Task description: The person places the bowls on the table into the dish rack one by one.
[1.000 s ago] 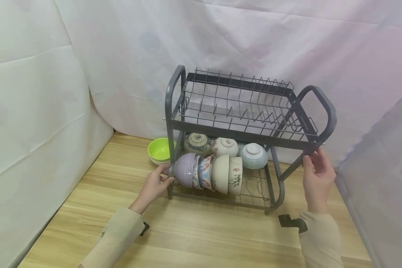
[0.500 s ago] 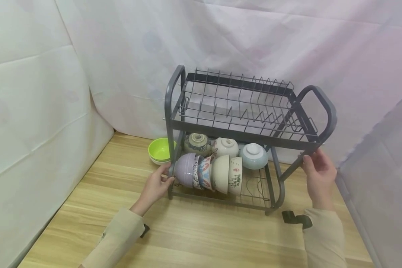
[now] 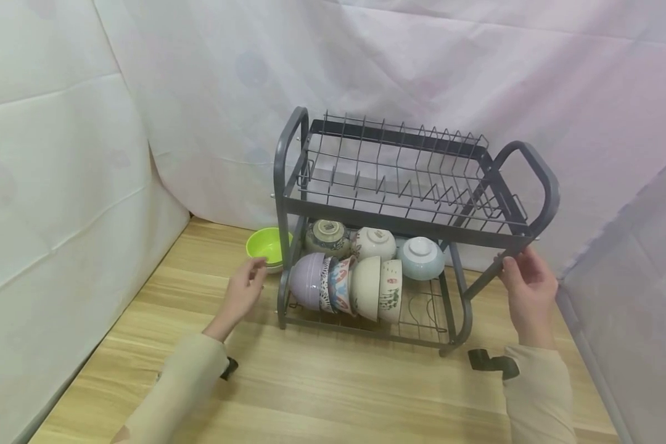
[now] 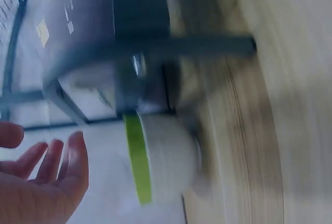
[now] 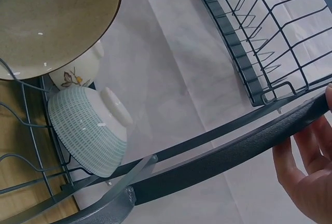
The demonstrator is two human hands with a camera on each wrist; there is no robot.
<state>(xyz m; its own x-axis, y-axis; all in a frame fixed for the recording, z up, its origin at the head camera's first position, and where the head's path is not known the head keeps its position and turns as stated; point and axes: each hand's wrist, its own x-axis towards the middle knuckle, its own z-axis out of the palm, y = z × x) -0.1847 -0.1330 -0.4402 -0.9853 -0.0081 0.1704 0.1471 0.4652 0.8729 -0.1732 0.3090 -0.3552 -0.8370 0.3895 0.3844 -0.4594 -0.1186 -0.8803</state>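
A dark grey two-tier dish rack (image 3: 405, 224) stands on the wooden table. My right hand (image 3: 530, 296) grips its right front post just under the upper tier; in the right wrist view, curled fingers (image 5: 306, 156) wrap that dark bar. Free of the rack, my left hand (image 3: 240, 297) hovers at its left side with relaxed fingers, close to a green bowl (image 3: 265, 243). That bowl has a pale outside in the blurred left wrist view. On the lower tier, a purple bowl (image 3: 305, 280) and a cream bowl (image 3: 364, 288) lie sideways in a row with several patterned ones.
Behind that row, a brown patterned bowl (image 3: 327, 239), a white bowl (image 3: 374, 243) and a light blue bowl (image 3: 422, 262) sit upside down. The upper tier has wire plate slots (image 3: 399, 166). White cloth (image 3: 227, 123) hangs at the back and both sides.
My left hand has let go of the rack's left front post and moved left, towards the green bowl. My right hand stays on the right post; the rack has hardly moved.
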